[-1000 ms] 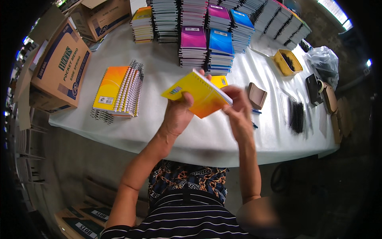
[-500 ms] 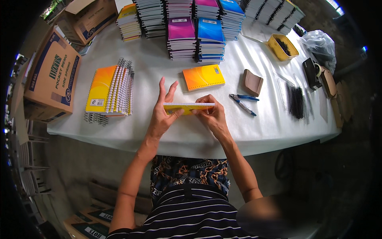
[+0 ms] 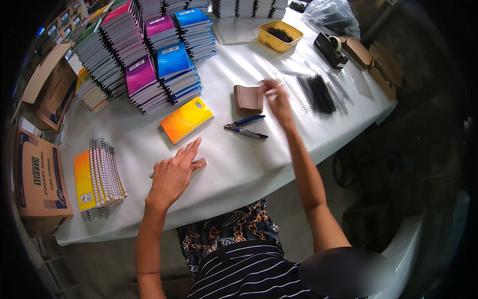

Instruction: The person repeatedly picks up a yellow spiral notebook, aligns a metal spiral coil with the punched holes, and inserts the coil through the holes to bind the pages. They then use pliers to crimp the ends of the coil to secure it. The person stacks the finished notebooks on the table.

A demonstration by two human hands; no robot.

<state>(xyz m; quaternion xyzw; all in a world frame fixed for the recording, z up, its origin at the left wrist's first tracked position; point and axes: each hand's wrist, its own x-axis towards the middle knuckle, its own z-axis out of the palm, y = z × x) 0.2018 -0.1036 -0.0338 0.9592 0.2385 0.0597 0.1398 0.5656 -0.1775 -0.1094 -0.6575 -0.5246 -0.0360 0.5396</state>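
My left hand (image 3: 173, 174) is on a small notebook (image 3: 200, 163), gripping it near the table's front edge. The hand covers most of it; only a pale page edge and corner show. My right hand (image 3: 278, 102) is slightly blurred, raised beside the brown curved block (image 3: 248, 98), fingers bent and apart with nothing seen in them. To its right lie black and clear spiral coils (image 3: 318, 93). A yellow-orange notebook (image 3: 186, 119) with punched holes along one edge lies beyond my left hand. Blue-handled cutting pliers (image 3: 245, 127) rest in front of the block.
Tall stacks of spiral notebooks (image 3: 172, 57) stand at the back left. A pile of yellow notebooks with loose coils (image 3: 99, 174) sits at left, beside cardboard boxes (image 3: 42, 184). Farther right are a yellow tub (image 3: 280, 42) of black bits, a tape dispenser (image 3: 330, 51) and a plastic bag (image 3: 332, 19).
The view has turned to the right. My right hand has let go of the notebook and moved right to the brown block. My left hand has lowered with the notebook toward the tabletop.
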